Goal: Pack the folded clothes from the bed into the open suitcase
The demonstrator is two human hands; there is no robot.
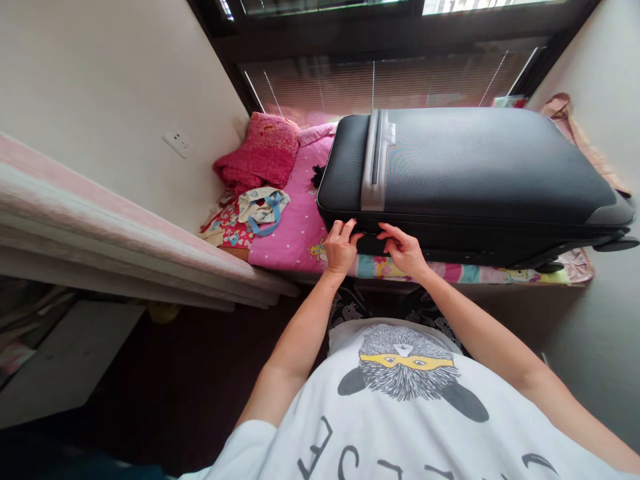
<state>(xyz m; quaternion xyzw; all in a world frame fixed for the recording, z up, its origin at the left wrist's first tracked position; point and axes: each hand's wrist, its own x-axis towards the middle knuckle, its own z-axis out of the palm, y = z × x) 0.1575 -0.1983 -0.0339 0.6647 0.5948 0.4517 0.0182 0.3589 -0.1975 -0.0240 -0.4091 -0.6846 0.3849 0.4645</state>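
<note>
A large black fabric suitcase (480, 167) lies flat and closed on a pink bedspread (295, 227) under the window. A grey handle strip (375, 160) runs across its top near the left end. My left hand (340, 248) rests against the near side of the case, fingers curled at the zipper seam. My right hand (404, 248) sits just beside it, fingers pinched together at the same seam. What the fingertips grip is too small to make out.
A pink folded cushion (263, 152) and a small cloth bag with blue straps (263, 208) lie left of the suitcase. A striped mattress edge (100, 227) juts in from the left. Window blinds (380, 83) hang behind. A beige garment (575, 133) hangs at right. Dark floor lies below.
</note>
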